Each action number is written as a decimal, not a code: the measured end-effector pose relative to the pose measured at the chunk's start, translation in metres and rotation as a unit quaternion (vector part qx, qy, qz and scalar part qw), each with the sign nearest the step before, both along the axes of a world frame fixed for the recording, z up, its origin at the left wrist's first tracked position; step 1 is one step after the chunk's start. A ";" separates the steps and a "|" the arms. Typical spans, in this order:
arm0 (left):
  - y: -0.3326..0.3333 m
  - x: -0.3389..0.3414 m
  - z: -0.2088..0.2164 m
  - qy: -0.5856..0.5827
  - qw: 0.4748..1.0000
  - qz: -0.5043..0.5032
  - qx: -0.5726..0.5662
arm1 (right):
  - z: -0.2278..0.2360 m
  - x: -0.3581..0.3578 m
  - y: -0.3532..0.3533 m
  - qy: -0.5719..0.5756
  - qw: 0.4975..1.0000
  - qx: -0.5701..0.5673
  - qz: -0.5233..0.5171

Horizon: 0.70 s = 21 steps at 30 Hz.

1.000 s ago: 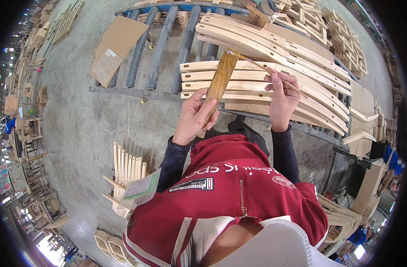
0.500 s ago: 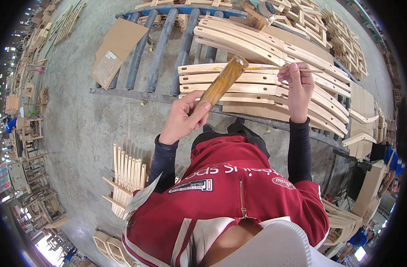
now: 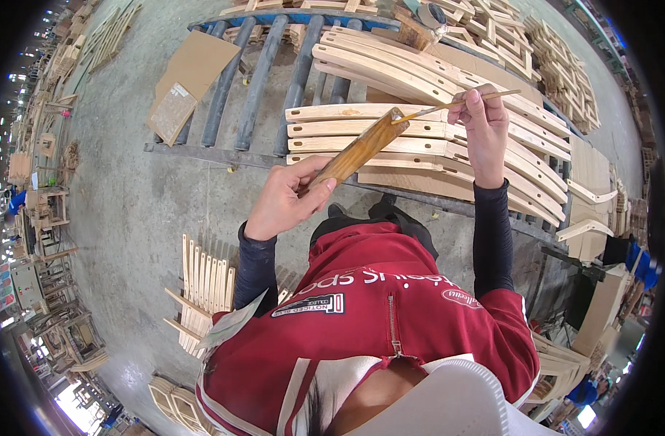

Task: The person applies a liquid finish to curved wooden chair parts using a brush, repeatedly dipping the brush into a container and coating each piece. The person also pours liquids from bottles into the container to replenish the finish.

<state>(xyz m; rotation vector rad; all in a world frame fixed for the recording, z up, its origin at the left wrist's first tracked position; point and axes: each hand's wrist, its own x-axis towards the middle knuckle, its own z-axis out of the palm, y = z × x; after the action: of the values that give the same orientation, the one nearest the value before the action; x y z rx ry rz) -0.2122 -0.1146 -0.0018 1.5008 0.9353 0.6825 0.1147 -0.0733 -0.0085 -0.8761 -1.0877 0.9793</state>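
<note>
My left hand (image 3: 287, 198) is closed around the lower end of a brown, glossy tube that looks like bamboo (image 3: 363, 149). The tube slants up to the right, its open end toward my right hand. Between thumb and fingers, my right hand (image 3: 483, 134) pinches a thin wooden stick (image 3: 428, 111). The stick's left tip is at the tube's mouth; whether it goes inside is hard to see. Below both hands lie curved, pale wooden slats (image 3: 369, 128) with slotted holes near their ends, set side by side.
The slats rest on cardboard over a roller conveyor (image 3: 249, 109) with dark rollers. A cardboard sheet (image 3: 194, 73) lies on its left end. A roll of tape (image 3: 432, 14) sits on a wooden block at the back. More slats (image 3: 205, 280) stand on the floor at left.
The tube has tipped flatter and its mouth has come nearer to me. The stick now slopes, its left tip lower and its right end raised. My left hand has shifted slightly left.
</note>
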 end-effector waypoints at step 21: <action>0.002 0.005 -0.023 -0.006 0.992 0.064 -0.108 | -0.043 0.059 0.003 -0.214 0.956 -0.035 -0.199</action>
<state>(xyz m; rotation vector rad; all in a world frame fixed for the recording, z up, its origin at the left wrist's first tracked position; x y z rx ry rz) -0.2070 -0.1127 -0.0247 1.2536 1.0689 0.6595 0.1736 -0.0705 -0.0519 -1.3466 -1.1779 0.5022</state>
